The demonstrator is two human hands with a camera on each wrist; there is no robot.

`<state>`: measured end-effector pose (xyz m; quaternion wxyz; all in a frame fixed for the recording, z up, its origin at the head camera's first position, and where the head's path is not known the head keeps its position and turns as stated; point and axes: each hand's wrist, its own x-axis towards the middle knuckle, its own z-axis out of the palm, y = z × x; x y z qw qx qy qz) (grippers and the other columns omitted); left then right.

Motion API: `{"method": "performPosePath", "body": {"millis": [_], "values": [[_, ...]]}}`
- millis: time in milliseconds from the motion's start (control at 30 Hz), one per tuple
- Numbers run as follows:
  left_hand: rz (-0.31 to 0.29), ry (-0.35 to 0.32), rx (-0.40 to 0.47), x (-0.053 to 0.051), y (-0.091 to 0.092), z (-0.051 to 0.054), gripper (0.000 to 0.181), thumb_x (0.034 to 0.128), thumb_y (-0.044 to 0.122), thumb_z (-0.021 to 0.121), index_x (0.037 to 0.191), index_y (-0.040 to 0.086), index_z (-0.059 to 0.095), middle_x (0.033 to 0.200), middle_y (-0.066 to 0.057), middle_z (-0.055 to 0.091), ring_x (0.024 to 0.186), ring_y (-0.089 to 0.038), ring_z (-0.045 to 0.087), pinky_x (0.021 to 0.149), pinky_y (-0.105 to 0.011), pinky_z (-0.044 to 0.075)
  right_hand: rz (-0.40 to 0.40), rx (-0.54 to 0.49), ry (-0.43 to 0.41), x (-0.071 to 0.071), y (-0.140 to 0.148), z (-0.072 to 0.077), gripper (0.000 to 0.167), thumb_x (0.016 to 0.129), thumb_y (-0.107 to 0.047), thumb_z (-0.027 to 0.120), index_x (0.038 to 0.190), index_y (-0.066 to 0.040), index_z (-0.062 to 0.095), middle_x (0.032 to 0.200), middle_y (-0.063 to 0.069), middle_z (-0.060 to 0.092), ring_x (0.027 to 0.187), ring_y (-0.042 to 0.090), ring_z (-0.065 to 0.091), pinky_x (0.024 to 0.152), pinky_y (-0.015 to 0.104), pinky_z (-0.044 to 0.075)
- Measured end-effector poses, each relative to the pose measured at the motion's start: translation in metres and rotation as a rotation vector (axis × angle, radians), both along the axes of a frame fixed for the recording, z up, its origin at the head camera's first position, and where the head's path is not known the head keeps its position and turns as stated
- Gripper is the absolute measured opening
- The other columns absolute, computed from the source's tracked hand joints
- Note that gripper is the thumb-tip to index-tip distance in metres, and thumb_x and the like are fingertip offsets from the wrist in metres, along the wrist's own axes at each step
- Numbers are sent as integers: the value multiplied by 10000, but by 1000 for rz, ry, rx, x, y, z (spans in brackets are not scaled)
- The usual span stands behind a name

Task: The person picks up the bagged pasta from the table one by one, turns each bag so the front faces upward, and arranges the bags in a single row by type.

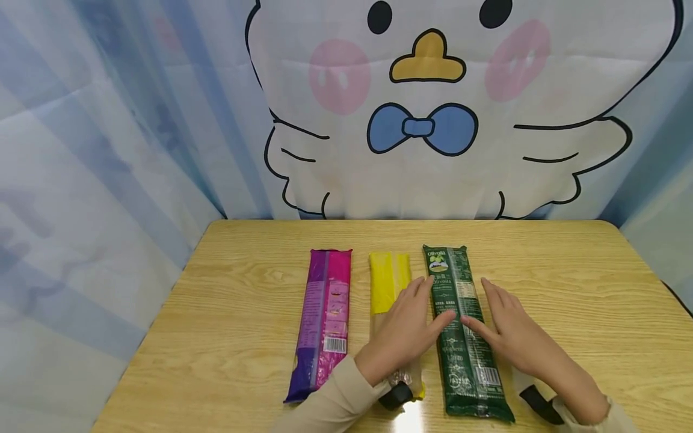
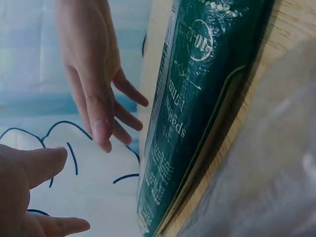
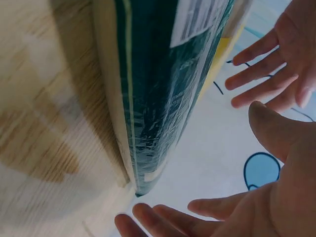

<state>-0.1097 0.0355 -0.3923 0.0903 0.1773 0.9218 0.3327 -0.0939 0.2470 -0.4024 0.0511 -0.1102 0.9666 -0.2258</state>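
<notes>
A dark green spaghetti packet [image 1: 468,325] lies lengthwise on the table, at the right of three packets. My left hand [image 1: 406,325] is over its left side, fingers spread and nearly straight. On the other side, my right hand [image 1: 514,334] has its thumb over the packet and its fingers past the right edge. In the left wrist view, a gap shows between the right hand [image 2: 96,74] and the packet [image 2: 182,108]. Neither hand grips anything. Under my left hand and sleeve, a yellow packet with a clear section [image 1: 390,282] is partly hidden.
A purple and pink packet [image 1: 325,319] lies on the left, its lower end beside my left sleeve [image 1: 338,400]. The wooden table [image 1: 227,313] reaches back to a curtain [image 1: 422,180] printed with a cartoon figure. Dark straps [image 1: 541,406] circle the wrists.
</notes>
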Motion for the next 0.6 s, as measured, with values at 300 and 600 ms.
{"method": "performPosePath", "body": {"millis": [300,600], "values": [[57,-48,126,-8,10,-5,660,980,392,612,1533,132,364,1525,-55,431,1359,-221,469,1102,-401,437,-27,-172,-75,-7,6,2,879,989,-399,600,1491,169,155,1377,409,363,1123,498,543,803,559,553],[90,-99,175,-13,17,-7,617,968,302,643,1518,155,404,1482,-72,483,1318,-249,508,1057,-432,472,-69,-237,-146,-14,13,0,792,994,-354,604,1460,172,240,1300,387,504,1059,437,622,779,487,576]]}}
